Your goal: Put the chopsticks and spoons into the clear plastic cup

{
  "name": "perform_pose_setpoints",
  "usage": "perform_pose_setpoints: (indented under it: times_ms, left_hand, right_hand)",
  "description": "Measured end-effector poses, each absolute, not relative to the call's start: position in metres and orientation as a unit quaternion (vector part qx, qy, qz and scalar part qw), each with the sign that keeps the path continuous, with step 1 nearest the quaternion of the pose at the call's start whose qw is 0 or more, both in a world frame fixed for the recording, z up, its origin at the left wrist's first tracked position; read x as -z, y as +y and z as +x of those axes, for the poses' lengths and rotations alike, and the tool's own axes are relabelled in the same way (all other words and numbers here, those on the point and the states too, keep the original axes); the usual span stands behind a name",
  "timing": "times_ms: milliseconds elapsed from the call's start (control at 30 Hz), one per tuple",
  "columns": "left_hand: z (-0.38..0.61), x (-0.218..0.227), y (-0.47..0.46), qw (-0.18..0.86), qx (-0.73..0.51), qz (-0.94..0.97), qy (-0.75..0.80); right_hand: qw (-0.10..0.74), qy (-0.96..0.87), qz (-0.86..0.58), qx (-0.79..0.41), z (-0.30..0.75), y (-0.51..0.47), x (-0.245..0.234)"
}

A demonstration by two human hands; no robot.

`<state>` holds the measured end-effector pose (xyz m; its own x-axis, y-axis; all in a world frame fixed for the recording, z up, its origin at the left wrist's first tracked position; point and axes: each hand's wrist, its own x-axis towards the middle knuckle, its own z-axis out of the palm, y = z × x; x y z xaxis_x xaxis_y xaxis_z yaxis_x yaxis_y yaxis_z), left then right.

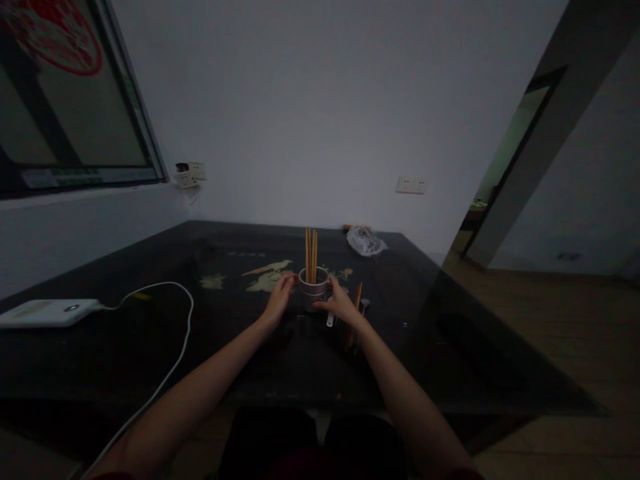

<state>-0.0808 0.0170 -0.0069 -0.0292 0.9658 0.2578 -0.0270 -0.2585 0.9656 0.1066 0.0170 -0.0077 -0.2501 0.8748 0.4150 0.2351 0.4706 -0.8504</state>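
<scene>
A greyish cup (314, 291) stands upright in front of me on the dark table, with several wooden chopsticks (311, 257) standing in it. My left hand (280, 298) has its fingertips closed at the cup's left handle. On the other side, my right hand (342, 305) grips the cup, thumb along its front and fingers at its right side. Beside and partly beneath my right hand lie more chopsticks (359, 295), a white spoon handle (330, 319) and another spoon (365, 305). My right hand and forearm hide parts of them.
A crumpled clear plastic bag (367, 241) lies near the wall. At the left, a white power bank (53, 313) trails a white cable (189, 313) over the table's front edge. The dark table (225, 240) meets the wall, which carries sockets (411, 185).
</scene>
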Motion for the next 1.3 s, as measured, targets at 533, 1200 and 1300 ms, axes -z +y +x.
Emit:
perform_pose_setpoints:
  times_ms: [533,1200,1300]
  left_hand:
    - [-0.076,-0.025,-0.026,0.101,-0.586,0.712,0.374]
    - [-0.023,-0.002,-0.065,-0.063,-0.197,0.972,0.114]
    - [-0.022,0.000,-0.063,-0.051,-0.195,0.970,0.135]
  right_hand:
    - [0.486,-0.665,-0.510,-0.248,0.171,0.027,-0.033]
    - [0.094,-0.601,-0.794,-0.009,0.178,0.025,-0.016]
    - [0.091,-0.604,-0.792,0.002,0.174,0.024,-0.014]
